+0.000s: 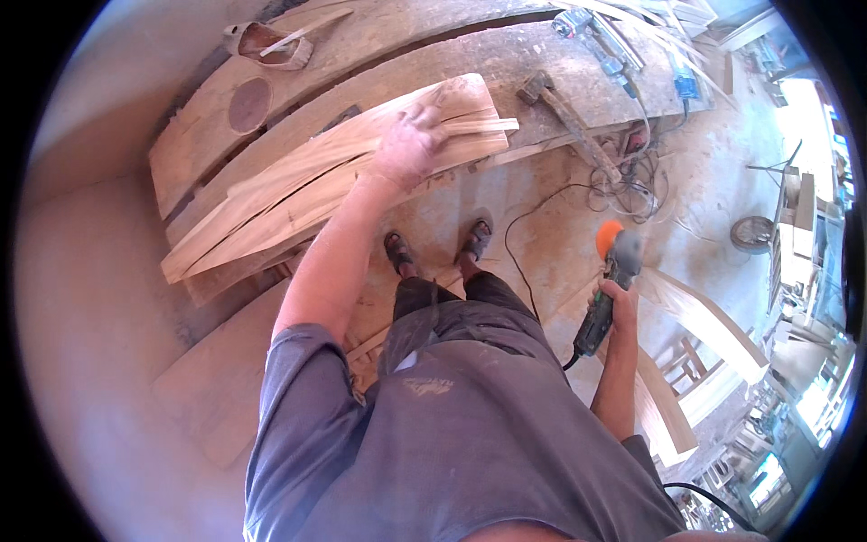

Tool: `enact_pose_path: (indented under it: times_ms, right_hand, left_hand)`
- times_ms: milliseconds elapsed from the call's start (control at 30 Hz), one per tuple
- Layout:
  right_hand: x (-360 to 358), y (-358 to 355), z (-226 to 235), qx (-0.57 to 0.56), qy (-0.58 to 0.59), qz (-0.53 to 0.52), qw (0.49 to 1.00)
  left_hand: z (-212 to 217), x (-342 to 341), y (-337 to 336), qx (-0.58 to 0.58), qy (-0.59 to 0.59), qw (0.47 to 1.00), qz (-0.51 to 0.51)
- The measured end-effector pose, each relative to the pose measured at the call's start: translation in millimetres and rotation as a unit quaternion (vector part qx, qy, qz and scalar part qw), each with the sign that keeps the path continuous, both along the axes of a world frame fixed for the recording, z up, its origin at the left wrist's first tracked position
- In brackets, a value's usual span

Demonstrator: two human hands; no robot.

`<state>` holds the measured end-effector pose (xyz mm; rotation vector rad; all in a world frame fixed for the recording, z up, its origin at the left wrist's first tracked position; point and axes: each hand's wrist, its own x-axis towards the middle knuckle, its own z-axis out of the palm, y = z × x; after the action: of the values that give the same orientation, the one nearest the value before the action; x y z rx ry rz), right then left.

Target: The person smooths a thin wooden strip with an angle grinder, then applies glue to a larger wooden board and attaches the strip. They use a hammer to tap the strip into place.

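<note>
My right hand [614, 305] is wrapped round the dark body of an angle grinder [596, 321], held out to my right above the floor. An orange disc [608, 238] is at its far end, and a cord leaves its near end. My left hand [406, 149] reaches forward to pale, curved wooden boards [289, 194] on the bench. Its fingers curl over a narrow wooden strip [492, 126], whose end sticks out past the boards to the right. A dark gap runs lengthwise between the boards.
The plank bench [515, 59] also bears a hammer [569, 117], a corded power tool [596, 50], a round disc [250, 105] and an open container [271, 45]. Cords [632, 185] lie coiled on the floor. Curved timber pieces [664, 406] stand close by my right arm.
</note>
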<state>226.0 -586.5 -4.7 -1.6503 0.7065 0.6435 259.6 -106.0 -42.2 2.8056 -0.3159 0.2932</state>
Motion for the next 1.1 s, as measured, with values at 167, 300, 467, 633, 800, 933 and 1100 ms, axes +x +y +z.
enact_pose_path:
  times_ms: [167,300,467,633,800,933,1100]
  right_hand:
    - [-2,-9,-10,0.021,0.018,-0.022,0.999]
    - [-1,-13,-15,0.035,0.000,-0.009,0.999]
    - [2,-19,-27,0.035,0.014,-0.012,0.999]
    - [4,-10,-21,0.026,0.009,-0.014,1.000]
    - [5,-18,-28,0.031,0.013,-0.014,0.999]
    - [2,-15,-33,0.015,0.001,0.002,1.000]
    - [6,1,-29,0.009,-0.001,0.017,1.000]
  left_hand:
    - [7,-24,-26,0.048,0.052,0.996,-0.050]
    - [6,-60,-82,-0.165,-0.070,0.955,0.237]
    - [6,-23,-141,-0.789,0.297,0.286,0.456]
    - [-20,27,-149,-0.829,0.119,0.255,0.483]
    - [4,2,-182,-0.742,0.216,0.431,0.465]
    - [3,-50,-167,-0.657,0.316,0.603,0.323]
    - [-17,-91,-99,-0.664,0.270,0.589,0.373]
